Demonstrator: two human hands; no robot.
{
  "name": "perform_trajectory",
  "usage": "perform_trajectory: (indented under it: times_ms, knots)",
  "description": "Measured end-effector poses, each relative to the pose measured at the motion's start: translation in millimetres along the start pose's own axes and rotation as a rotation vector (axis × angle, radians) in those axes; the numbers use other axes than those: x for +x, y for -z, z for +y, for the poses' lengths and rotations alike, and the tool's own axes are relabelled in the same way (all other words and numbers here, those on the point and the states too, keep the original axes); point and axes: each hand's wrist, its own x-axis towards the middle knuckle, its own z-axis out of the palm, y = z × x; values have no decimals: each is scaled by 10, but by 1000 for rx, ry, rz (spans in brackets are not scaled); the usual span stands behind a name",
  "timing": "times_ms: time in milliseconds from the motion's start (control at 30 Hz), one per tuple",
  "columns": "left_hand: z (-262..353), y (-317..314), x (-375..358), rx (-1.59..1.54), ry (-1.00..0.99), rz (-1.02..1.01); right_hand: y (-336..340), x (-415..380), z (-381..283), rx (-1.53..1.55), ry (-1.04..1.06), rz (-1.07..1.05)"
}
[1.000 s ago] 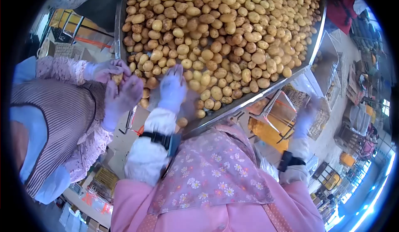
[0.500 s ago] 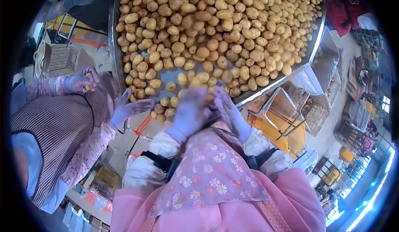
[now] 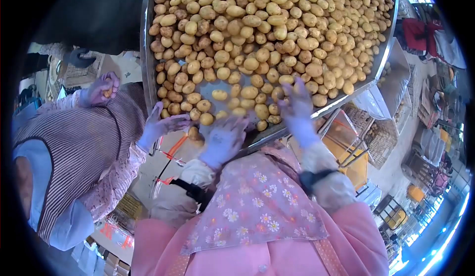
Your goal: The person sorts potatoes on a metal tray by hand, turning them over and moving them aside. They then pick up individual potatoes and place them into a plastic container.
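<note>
Small yellow-brown potatoes lie heaped in a metal-rimmed tray. My left hand, in a pale glove, is at the tray's near edge, its fingers stretched out against the closest potatoes. Further right, my right hand, gloved the same way, reaches over the potatoes with its fingers apart. Neither hand has a potato visibly gripped in it. Between and beyond my hands, a grey patch of the tray's bottom shows among scattered potatoes.
A co-worker in a striped apron stands at the left. One of that person's gloved hands is by the tray's corner; the other holds a potato. Woven baskets, a yellow crate and metal frames stand at the right.
My hands, close together before, are now apart. The right hand has moved right and forward over the potatoes. The left hand has lowered to the near edge. The view has shifted slightly.
</note>
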Motion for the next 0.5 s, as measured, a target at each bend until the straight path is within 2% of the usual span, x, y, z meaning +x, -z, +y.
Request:
perform_trajectory:
  times_ms: [33, 67, 100, 167, 200, 233, 267, 300, 333, 367, 400, 433, 467, 500]
  knots:
    - [89, 37, 142, 152, -38, 109, -181, 122, -423, -422, -95, -270]
    - [112, 72, 213, 308, -75, 220, -449, 137, -607, -447, -123, -325]
    - [37, 67, 159, 314, -61, 224, -479, 193, -803, -402, -113, -407]
    - [-269, -18, -131, 241, 132, 176, -720, -10, -439, -160, 371, -559]
    - [-459, -32, -360, 261, 51, 145, -585, 111, -306, -163, 389, -705]
    - [-552, 32, -518, 259, 56, 150, -381, 331, -265, -171, 406, -846]
    - [-609, 74, -670, 173, 89, 116, -166, 548, -365, -396, 289, -786]
    - [-628, 85, -774, 86, 128, 79, -420, 661, -94, -377, 306, -605]
    - [-657, 92, -790, 85, 142, 76, -498, 883, -211, -286, 268, -507]
    - [-709, 107, -756, 81, 248, 210, -584, 1067, -428, -199, 224, -405]
    - [-760, 118, -684, 78, 351, 349, -766, 1165, -648, -190, 142, -415]
    - [-786, 130, -572, 78, 355, 350, -920, 1230, -857, -181, 62, -426]
    - [-794, 128, -430, 125, 416, 302, -983, 1186, -948, -72, 94, -377]
    - [-813, 126, -317, 171, 470, 255, -913, 1118, -1072, -180, 175, -442]
